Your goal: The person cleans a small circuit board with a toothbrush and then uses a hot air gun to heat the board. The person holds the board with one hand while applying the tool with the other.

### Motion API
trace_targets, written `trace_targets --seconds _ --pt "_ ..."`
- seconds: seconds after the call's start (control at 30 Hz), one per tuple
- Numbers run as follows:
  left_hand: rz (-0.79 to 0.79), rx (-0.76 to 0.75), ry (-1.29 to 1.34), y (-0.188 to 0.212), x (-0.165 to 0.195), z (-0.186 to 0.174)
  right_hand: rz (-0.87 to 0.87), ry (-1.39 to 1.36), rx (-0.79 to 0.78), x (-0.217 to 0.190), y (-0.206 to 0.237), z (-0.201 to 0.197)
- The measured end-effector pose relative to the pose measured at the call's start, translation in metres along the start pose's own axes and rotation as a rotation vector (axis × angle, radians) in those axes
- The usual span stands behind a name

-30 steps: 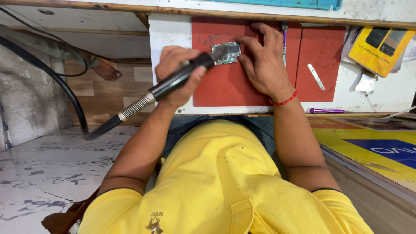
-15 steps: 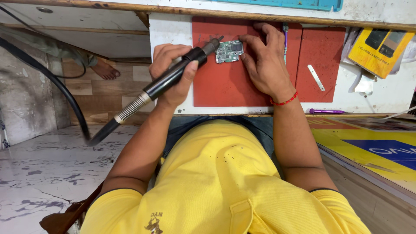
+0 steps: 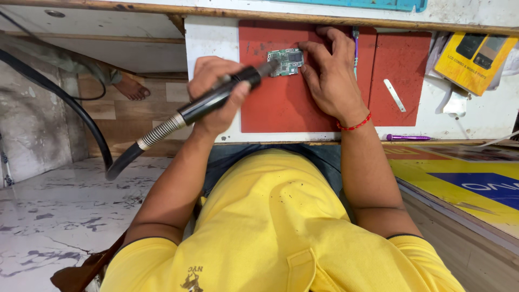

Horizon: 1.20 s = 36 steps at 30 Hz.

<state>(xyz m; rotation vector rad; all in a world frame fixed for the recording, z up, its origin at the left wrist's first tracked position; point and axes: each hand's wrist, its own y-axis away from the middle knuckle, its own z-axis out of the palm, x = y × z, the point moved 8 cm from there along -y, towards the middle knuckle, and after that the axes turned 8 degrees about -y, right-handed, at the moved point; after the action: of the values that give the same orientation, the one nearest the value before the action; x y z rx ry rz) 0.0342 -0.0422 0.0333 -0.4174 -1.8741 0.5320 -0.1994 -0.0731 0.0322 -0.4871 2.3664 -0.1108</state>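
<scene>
From the head view, looking straight down: a small green printed circuit board [image 3: 286,60] lies on the red rectangular work mat [image 3: 281,108], close to the far edge of the white tabletop [image 3: 208,40].

The risk, as I judge it, sits right at the board. The nozzle of the black cylindrical handpiece with its ribbed metal collar and thick black hose [image 3: 216,100] hangs just at the board's left edge, and the fingers steadying the board are touching it on the other side. If the nozzle drifts, it could catch those fingertips or shove the little board across the mat. The heavy hose trailing off the near-left edge could also tug the tool off line.

Now the hands. The left hand [image 3: 216,97] is wrapped tight around the handpiece, fingers closed all the way round the barrel, tip angled toward the board. The right hand [image 3: 332,81], red thread at the wrist, is spread fairly flat, fingertips pinning the board's right side and far edge; it grips nothing.

Off to the right, a second red mat [image 3: 403,65] carries a slim metal strip [image 3: 394,95]; a purple pen-shaped tool [image 3: 408,137] lies at the near edge, a yellow box [image 3: 473,57] near the far-right corner.
</scene>
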Motion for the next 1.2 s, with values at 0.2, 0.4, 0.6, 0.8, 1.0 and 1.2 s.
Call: trace_targets --seconds 0.2,0.4,0.6,0.8,1.0,1.2 --pt "0.019 -0.022 -0.021 0.000 0.000 0.001 -0.018 0.025 -0.004 -0.001 0.000 0.000" --pt "-0.025 -0.015 -0.014 -0.001 -0.001 0.002 -0.027 0.023 -0.035 -0.003 0.002 0.002" --pt "0.004 -0.013 0.001 -0.001 0.000 0.002 -0.026 0.039 -0.055 -0.005 0.001 0.003" --pt "0.078 -0.056 -0.005 0.000 -0.001 0.013 -0.047 0.059 -0.050 -0.006 0.002 0.002" --pt "0.057 -0.097 0.048 0.000 0.000 0.009 -0.024 0.063 -0.042 -0.005 0.001 0.002" --pt "0.054 -0.048 0.018 0.001 0.004 0.005 -0.021 0.050 -0.033 -0.004 0.003 0.002"
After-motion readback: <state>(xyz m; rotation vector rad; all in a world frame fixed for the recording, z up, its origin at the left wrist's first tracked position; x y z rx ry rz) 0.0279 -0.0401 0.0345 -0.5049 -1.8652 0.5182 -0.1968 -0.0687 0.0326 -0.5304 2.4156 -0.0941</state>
